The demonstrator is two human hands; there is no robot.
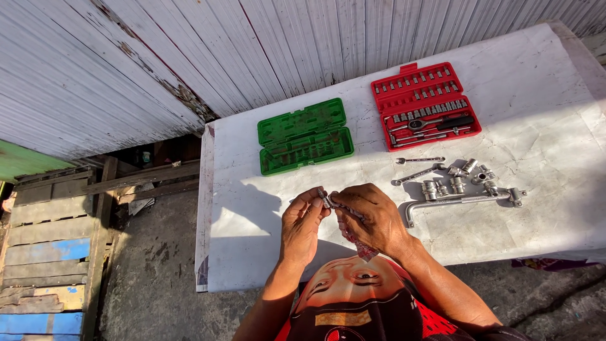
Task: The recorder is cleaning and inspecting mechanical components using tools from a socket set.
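Observation:
My left hand (302,226) and my right hand (372,218) meet above the near edge of the white table (536,95). Between their fingertips they pinch a small metal socket piece (326,200). My right hand also grips a tool with a dark red handle (361,248) that sticks out below the palm. An open green case (304,136) lies just beyond my hands. Farther right is an open red socket set (424,105) filled with sockets and a ratchet.
Loose chrome sockets (464,177), two small wrenches (418,169) and a long L-shaped bar (461,201) lie to the right of my hands. A white slatted wall (189,50) runs behind the table. Wooden pallets (50,240) stand at the left on the concrete ground.

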